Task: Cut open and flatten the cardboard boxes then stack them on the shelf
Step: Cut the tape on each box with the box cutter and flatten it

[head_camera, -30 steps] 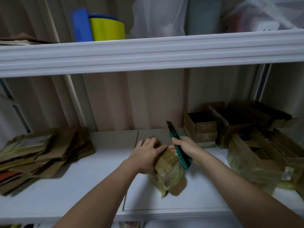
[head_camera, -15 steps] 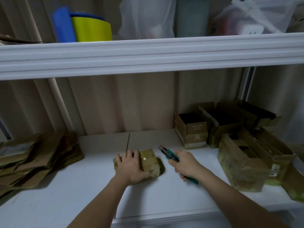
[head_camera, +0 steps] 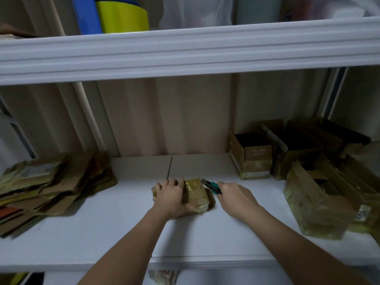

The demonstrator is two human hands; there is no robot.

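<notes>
Pressing a small tape-wrapped brown cardboard box [head_camera: 196, 192] flat on the white shelf [head_camera: 123, 233], the left hand [head_camera: 169, 195] is lying open while the right hand [head_camera: 234, 195] is gripping a green utility knife [head_camera: 211, 187]. A stack of flattened cardboard [head_camera: 51, 182] is sitting left; several uncut boxes [head_camera: 308, 171] are waiting right.

Small taped box [head_camera: 196, 190] now down flat on the white shelf [head_camera: 123, 227], no longer held up on end as a second ago. Left hand [head_camera: 170, 195] pressed over its left half. Green utility knife [head_camera: 211, 186] in right hand [head_camera: 234, 196] lowered from upright, tip brought against the box's right edge.
</notes>
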